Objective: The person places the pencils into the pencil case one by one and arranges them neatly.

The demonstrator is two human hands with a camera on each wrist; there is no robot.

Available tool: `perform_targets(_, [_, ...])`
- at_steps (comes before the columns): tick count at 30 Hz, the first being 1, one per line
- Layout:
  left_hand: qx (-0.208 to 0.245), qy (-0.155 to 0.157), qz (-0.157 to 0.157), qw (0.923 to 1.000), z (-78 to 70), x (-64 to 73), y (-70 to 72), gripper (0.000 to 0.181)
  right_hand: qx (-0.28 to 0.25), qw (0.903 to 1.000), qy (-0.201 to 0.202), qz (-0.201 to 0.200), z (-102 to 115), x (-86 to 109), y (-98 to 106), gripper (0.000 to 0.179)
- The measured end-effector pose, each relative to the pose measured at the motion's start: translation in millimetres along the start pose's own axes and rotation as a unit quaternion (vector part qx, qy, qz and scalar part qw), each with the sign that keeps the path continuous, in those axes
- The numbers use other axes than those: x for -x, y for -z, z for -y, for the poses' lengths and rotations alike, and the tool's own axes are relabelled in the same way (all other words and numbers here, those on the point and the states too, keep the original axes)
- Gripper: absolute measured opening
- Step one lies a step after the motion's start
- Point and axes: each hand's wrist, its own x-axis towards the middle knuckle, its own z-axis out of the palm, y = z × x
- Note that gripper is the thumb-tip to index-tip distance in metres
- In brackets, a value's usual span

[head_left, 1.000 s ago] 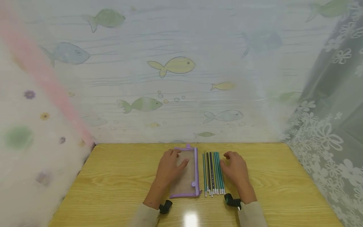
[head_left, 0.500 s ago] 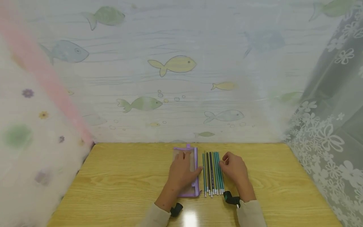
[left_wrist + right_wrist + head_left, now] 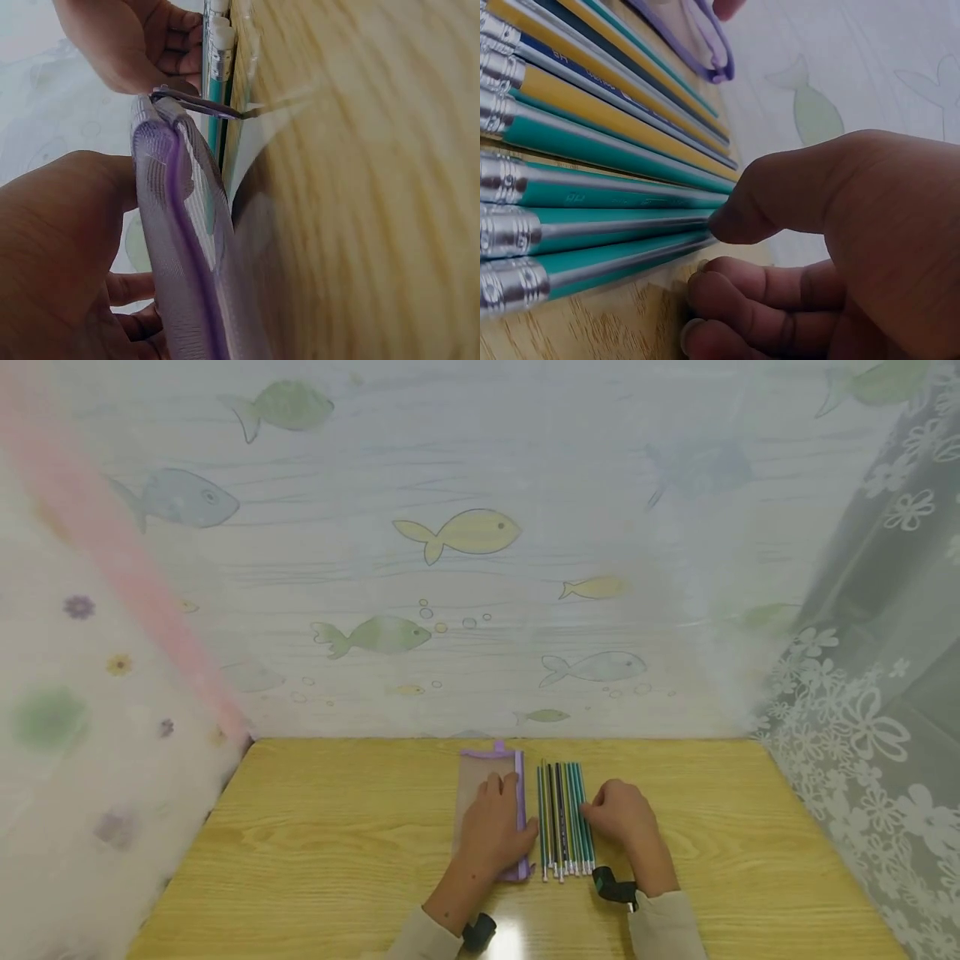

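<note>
In the head view a mesh pencil case (image 3: 470,777) with purple trim lies under my left hand (image 3: 495,831). That hand grips its zip side; in the left wrist view thumb and bent fingers disappear behind the case's raised zip edge (image 3: 176,187). A row of pencils (image 3: 558,818), green, yellow and dark with metal-banded eraser ends, lies just right of the case. My right hand (image 3: 622,814) is at the row's right side. Its thumb (image 3: 739,214) presses on an outer green pencil (image 3: 622,262), the index finger hidden behind it, while the other fingers curl near the wood.
The wood-grain table (image 3: 322,835) meets a fish-patterned cloth (image 3: 480,610) at its back edge. A floral sheet (image 3: 82,777) hangs at the left and a lace curtain (image 3: 847,727) at the right. A zip-pull loop (image 3: 199,103) sticks out from the case's near end.
My left hand has moved right across the case and nearer to me, onto its zip side. My right hand has closed its fingertips at the outer pencils and slid slightly nearer.
</note>
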Motion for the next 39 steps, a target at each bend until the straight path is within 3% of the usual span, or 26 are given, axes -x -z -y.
perform_targets(5, [0.02,0.005,0.001,0.9998,0.7,-0.3,-2.0,0.067,0.001,1.0,-0.002,0.004,0,-0.8,-3,0.047])
perform_targets(13, [0.088,0.027,-0.026,0.9954,2.3,0.6,-1.0,0.054,0.015,0.9997,-0.02,0.001,4,-0.5,-5,0.049])
perform_targets(17, [0.129,0.043,-0.036,0.99,5.8,0.1,-1.3,0.048,0.016,0.9991,-0.038,-0.005,8,0.9,-5,0.044])
perform_targets(21, [0.167,0.04,-0.054,0.9836,9.8,-0.3,-1.4,0.039,0.025,0.998,-0.057,-0.011,11,1.9,-5,0.034])
perform_targets(29, [0.234,0.048,-0.078,0.968,11.2,-1.3,-1.2,0.037,0.028,0.9967,-0.076,-0.007,12,0.5,-6,0.039])
perform_targets(39, [0.262,0.057,-0.078,0.9602,14.3,-1.8,1.2,0.035,-0.025,0.9986,-0.04,-0.026,15,3.3,-1,0.05])
